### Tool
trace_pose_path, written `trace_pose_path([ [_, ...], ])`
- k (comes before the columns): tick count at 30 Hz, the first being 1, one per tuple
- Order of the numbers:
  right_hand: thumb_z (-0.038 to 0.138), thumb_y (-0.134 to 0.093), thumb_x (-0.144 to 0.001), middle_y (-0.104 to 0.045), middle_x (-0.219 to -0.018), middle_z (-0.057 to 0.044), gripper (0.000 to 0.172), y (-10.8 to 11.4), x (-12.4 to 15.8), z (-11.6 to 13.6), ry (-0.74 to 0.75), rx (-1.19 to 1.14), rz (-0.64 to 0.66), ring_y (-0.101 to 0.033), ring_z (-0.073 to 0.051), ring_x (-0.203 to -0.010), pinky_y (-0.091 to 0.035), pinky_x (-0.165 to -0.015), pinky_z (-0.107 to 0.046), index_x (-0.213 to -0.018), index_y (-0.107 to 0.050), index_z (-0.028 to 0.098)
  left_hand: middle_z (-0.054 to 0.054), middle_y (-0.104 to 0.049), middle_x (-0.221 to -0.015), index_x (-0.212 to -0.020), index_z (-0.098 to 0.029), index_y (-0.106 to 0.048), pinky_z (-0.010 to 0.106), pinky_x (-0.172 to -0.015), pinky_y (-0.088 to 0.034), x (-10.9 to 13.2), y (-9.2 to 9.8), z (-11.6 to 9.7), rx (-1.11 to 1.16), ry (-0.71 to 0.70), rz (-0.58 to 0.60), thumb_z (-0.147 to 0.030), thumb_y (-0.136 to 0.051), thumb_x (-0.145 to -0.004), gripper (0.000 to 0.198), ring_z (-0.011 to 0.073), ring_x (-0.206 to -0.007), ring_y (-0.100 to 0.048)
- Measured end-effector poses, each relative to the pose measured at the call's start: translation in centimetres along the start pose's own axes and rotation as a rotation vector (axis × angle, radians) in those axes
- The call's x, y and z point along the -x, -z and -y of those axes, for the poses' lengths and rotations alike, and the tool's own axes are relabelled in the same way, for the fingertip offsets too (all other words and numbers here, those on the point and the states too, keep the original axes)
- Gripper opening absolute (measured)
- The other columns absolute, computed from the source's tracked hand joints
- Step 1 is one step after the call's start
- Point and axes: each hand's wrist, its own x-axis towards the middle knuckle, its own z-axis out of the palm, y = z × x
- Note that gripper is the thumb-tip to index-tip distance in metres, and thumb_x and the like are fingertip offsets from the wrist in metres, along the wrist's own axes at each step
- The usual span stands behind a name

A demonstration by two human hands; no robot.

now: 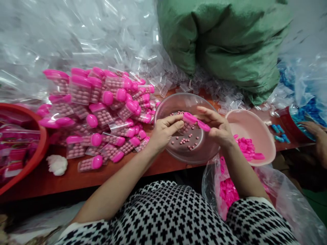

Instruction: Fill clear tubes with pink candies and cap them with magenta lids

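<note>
My left hand (pixel 165 131) is closed around a small clear container of pink beads (pixel 187 125) with a pink cap, held over a clear bowl (pixel 163 110) with loose pink beads on its bottom. My right hand (pixel 217 127) pinches a flat pink lid piece (pixel 203 126) right beside that container. Left of the bowl lies a big heap of filled, pink-capped containers (pixel 102 112) on the brown table.
A pale pink bowl (pixel 265 132) with pink lids sits right of my hands; a plastic bag of more pink lids (pixel 227 192) hangs below. A red basin (pixel 38 153) is far left, a green sack (pixel 230 41) behind. Another person's hand (pixel 313 128) rests far right near blue pieces.
</note>
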Motion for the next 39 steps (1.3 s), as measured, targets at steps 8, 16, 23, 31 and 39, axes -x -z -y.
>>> trace_pose_path([
  [8,0.057,-0.084,-0.062,-0.072,-0.091,-0.004,0.051,-1.9,0.4,-1.6,-0.296,-0.438,-0.166,-0.067,-0.016,-0.075,-0.059,-0.071,-0.032,-0.093,-0.071,0.019,0.008,-0.078,-0.104,-0.101,-0.022,-0.08,0.04,-0.1,-0.055,1.1,0.3,-0.1,-0.315,-0.24,-0.003,-0.038,-0.073,-0.081,0.026,0.0236,-0.102,-0.07],
  [16,0.048,-0.078,-0.064,-0.068,-0.071,-0.002,0.038,-4.5,-0.5,-1.4,-0.583,-0.717,0.085,-0.064,-0.015,-0.068,-0.059,-0.068,-0.031,-0.078,-0.064,0.016,0.007,-0.075,-0.108,-0.104,-0.024,-0.079,0.033,-0.098,-0.055,2.2,0.4,1.0,-0.436,-0.393,-0.032,-0.025,-0.069,-0.085,0.021,0.0209,-0.109,-0.067],
  [23,0.046,-0.067,-0.069,-0.058,-0.057,0.002,0.03,-6.9,-0.9,-2.4,-0.539,-0.769,-0.148,-0.052,-0.011,-0.05,-0.046,-0.044,-0.021,-0.075,-0.06,0.018,0.004,-0.077,-0.103,-0.105,-0.023,-0.078,0.033,-0.097,-0.056,1.7,-0.4,0.3,-0.546,-0.479,-0.034,-0.022,-0.064,-0.089,0.022,0.0183,-0.101,-0.07],
  [31,0.087,-0.068,-0.054,-0.072,-0.091,-0.007,0.076,-6.1,-1.6,-1.5,-0.563,-0.847,0.195,-0.067,-0.022,-0.093,-0.059,-0.077,-0.035,-0.092,-0.064,0.021,0.007,-0.076,-0.111,-0.1,-0.019,-0.079,0.035,-0.102,-0.054,0.4,0.3,-0.2,-0.343,-0.217,-0.159,-0.034,-0.069,-0.086,0.023,0.0224,-0.108,-0.069],
  [39,0.061,-0.077,-0.067,-0.07,-0.072,-0.003,0.047,-5.2,-1.8,-2.3,-0.619,-0.898,0.014,-0.07,-0.021,-0.082,-0.062,-0.081,-0.039,-0.082,-0.063,0.019,0.005,-0.077,-0.107,-0.099,-0.019,-0.078,0.033,-0.1,-0.054,0.7,0.1,0.4,-0.322,-0.237,-0.13,-0.032,-0.067,-0.087,0.021,0.0209,-0.105,-0.07],
])
